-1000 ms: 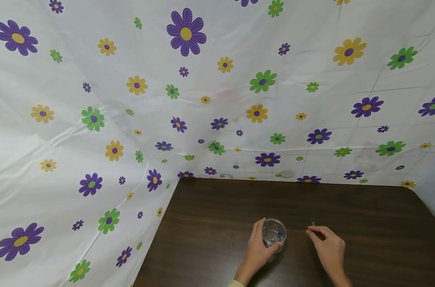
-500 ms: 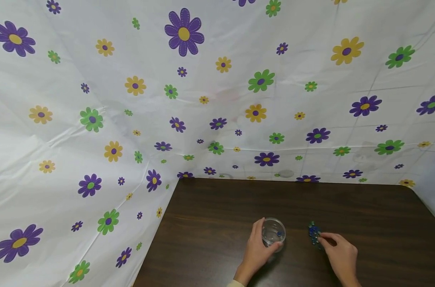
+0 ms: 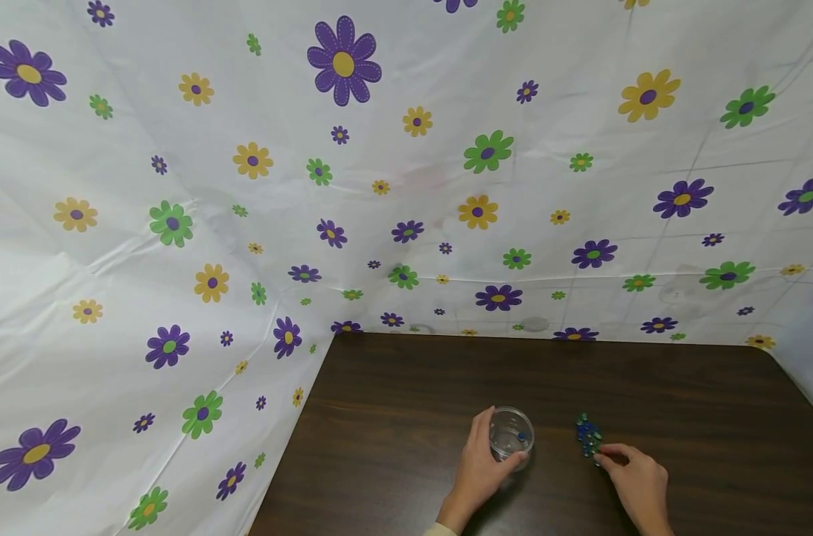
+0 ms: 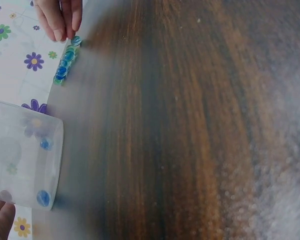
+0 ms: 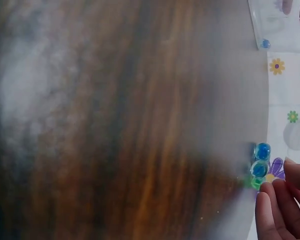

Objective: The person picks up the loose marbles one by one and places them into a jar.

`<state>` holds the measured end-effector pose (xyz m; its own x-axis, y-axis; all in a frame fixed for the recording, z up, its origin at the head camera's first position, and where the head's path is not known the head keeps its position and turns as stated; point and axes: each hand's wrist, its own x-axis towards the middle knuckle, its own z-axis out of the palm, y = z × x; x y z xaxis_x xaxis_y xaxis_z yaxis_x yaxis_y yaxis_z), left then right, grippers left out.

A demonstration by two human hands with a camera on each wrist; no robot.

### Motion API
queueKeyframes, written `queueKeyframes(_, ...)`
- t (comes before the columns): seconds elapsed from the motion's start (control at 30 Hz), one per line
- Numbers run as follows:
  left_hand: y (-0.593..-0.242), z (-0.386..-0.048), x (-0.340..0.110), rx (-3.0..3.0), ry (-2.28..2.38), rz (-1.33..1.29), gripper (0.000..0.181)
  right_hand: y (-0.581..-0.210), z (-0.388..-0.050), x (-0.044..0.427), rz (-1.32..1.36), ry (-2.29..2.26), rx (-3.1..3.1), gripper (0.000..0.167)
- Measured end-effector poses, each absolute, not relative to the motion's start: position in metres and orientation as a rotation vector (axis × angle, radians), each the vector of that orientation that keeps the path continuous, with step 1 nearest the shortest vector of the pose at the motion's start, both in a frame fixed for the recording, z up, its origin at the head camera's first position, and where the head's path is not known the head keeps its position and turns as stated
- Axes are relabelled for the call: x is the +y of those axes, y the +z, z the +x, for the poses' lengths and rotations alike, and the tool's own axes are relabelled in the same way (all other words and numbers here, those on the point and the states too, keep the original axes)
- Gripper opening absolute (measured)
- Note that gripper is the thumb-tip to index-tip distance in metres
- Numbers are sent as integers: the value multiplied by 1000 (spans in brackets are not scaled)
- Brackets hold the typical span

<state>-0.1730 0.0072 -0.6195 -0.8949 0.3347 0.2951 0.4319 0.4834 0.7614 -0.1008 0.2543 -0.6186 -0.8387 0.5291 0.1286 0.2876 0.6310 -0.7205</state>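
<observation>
1. Marbles (image 3: 586, 435), blue and green, bunched in a narrow cluster at lower right of the head view, on the dark surface (image 3: 393, 417). Packed close, each probably checks its neighbours from rolling.
2. Right hand (image 3: 637, 480) at the cluster's near end; thumb and fingers close together, tips at or just beside the end pieces. Cannot tell whether they pinch one. Such small, slick-looking pieces seem to call for tips, not palm.
3. Clear cup (image 3: 507, 426) upright, left of the cluster; blue marble (image 3: 522, 437) on its floor. Left wrist view seems to show two.
4. Left hand (image 3: 482, 463) grips the cup, fingers part-way round its left side, thumb across the near side. Likely to steady a light vessel; mouth uncovered.
5. Flower-printed sheet (image 3: 426, 179) fills the upper frame, perhaps as a screen.
</observation>
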Motion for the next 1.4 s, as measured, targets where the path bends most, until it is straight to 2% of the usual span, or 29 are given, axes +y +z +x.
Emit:
queueKeyframes(0.67,-623,-173,7,-2584,-1376,-699,86,-621,-103,262,-594,1091,-2671,21)
queueKeyframes(1.4,-624,-175,8,-2556,-1363,-713,86,-620,-103,263,-533,1143,-2682,16)
